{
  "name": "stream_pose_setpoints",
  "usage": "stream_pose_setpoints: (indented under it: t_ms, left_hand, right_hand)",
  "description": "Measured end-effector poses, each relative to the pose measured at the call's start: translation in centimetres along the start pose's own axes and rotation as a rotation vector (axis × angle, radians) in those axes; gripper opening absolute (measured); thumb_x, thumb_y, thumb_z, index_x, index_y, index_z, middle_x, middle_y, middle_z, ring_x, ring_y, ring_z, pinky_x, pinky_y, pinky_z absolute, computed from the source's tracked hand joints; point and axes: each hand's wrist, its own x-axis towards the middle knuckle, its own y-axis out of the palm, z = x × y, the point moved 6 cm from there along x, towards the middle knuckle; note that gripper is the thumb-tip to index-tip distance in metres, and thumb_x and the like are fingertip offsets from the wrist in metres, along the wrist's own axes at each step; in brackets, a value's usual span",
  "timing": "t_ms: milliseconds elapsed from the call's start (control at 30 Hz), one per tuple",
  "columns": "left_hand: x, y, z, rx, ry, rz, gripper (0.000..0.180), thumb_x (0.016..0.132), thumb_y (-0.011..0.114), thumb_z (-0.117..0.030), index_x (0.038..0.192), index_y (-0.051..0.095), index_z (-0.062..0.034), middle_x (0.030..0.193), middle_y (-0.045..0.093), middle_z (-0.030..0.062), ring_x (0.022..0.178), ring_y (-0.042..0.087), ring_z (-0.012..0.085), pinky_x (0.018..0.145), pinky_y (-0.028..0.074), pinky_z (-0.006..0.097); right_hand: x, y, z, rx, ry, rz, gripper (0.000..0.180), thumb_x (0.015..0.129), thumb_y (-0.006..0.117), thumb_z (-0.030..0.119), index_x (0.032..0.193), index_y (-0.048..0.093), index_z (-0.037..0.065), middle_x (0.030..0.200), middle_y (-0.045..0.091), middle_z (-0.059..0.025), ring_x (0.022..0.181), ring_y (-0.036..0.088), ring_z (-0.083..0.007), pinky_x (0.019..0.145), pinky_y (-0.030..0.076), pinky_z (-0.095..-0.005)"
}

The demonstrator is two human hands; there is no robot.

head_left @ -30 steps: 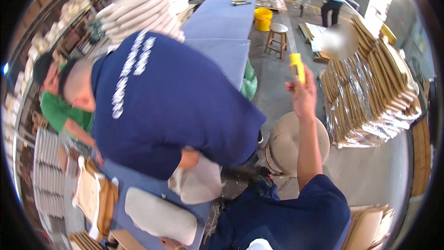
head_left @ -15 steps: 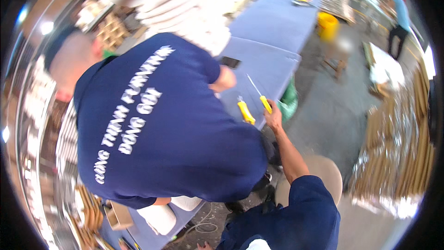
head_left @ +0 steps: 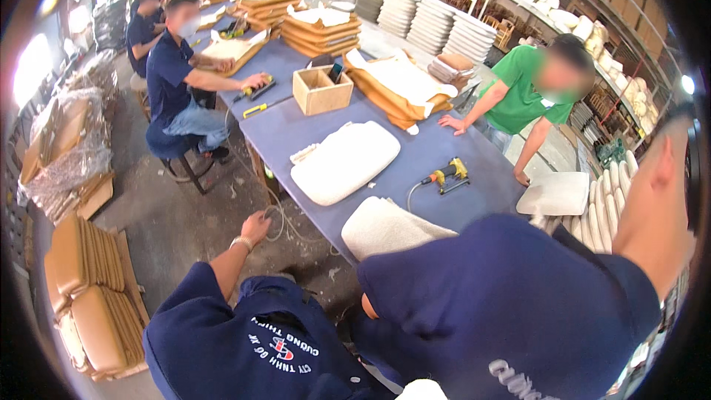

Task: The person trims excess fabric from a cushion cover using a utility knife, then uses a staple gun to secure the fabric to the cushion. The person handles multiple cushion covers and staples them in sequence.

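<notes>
- Your left hand (head_left: pixel 255 228) is stretched out low beside the near edge of the blue-topped table (head_left: pixel 285 133), its fingers partly curled; you cannot tell from this view whether they grip anything.
- A pale thin hose (head_left: pixel 282 226) hangs in loops beside your left fingers, off the table's edge; whether you touch it is unclear.
- You wear a light bracelet (head_left: pixel 241 241) on that wrist.
- Your right hand is out of view, so its state cannot be told.
- On the table ahead of you lies a white upholstered pad (head_left: pixel 348 163); nearer, a pale fabric-covered cushion (head_left: pixel 392 230) is partly hidden by a navy-shirted co-worker (head_left: pixel 503 304) on your right.
- A yellow-and-black staple gun (head_left: pixel 448 175) lies beyond that cushion.
- Farther along the table are a wooden box (head_left: pixel 323 96), a yellow-handled screwdriver (head_left: pixel 255 110) and tan covers (head_left: pixel 404 89).
- Across from you, a green-shirted person (head_left: pixel 522 74) leans at the table.
- Tan cushions (head_left: pixel 96 326) stand stacked at your lower left.
</notes>
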Motion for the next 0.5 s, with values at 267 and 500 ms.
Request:
stream_pose_setpoints:
  t_ms: [267,500]
  left_hand:
    - [6.2,6.7,-16.3,0.349,0.695,-0.030,0.070,0.085,0.073,-0.043,0.145,0.053,-0.0130,0.148,0.048,0.0240,0.138,0.043,0.0427,0.113,0.036,0.055]
    - [6.4,13.2,-20.2,0.676,1.016,0.466,0.098,0.082,0.075,-0.049,0.163,0.020,-0.0347,0.170,0.006,0.0209,0.154,0.002,0.0510,0.113,0.009,0.079]
  right_hand:
    - [-0.2,5.0,10.9,0.339,0.187,0.354,0.070,0.090,0.066,0.014,0.154,0.037,0.009,0.119,0.068,-0.0087,0.096,0.068,-0.0214,0.082,0.056,-0.0330]
    - [-6.2,5.4,18.1,0.242,0.021,0.067,0.068,0.093,0.063,0.014,0.152,0.029,0.006,0.113,0.065,-0.0068,0.087,0.067,-0.0162,0.073,0.057,-0.0282]
